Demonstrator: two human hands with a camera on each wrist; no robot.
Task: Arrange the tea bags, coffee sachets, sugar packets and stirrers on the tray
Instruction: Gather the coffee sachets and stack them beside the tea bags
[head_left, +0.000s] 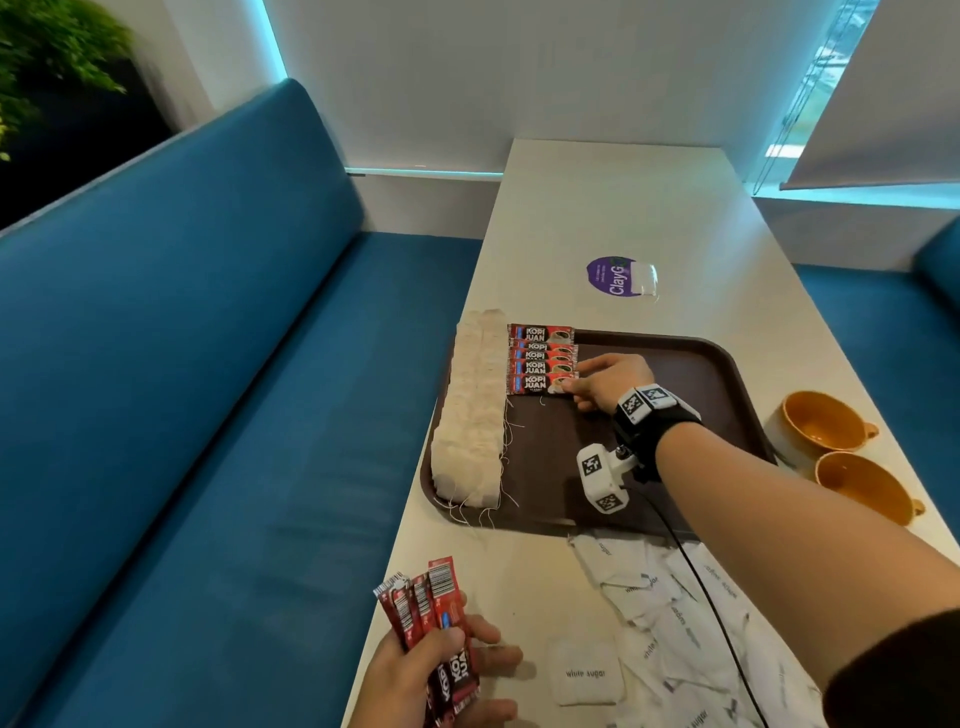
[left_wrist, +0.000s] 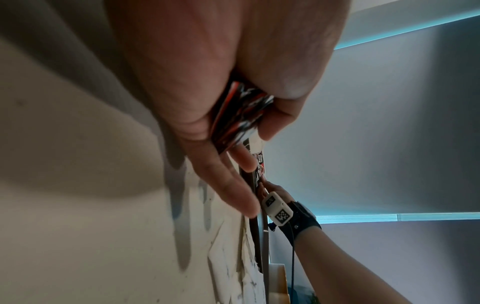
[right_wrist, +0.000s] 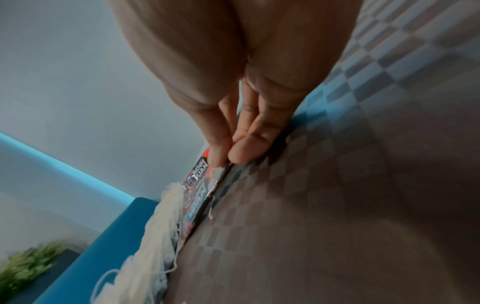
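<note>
A brown tray lies on the pale table. Tea bags form an overlapping row along its left side, strings trailing. Beside them, several red coffee sachets lie in a column. My right hand pinches the right end of the nearest sachet, which lies on the tray; in the right wrist view the thumb and a finger close on that sachet. My left hand grips a fanned bundle of sachets above the table's near left edge, also seen as the bundle.
White sugar packets lie scattered on the table in front of the tray. Two orange cups stand right of the tray. A purple sticker and a clear packet sit behind it. A blue bench runs along the left.
</note>
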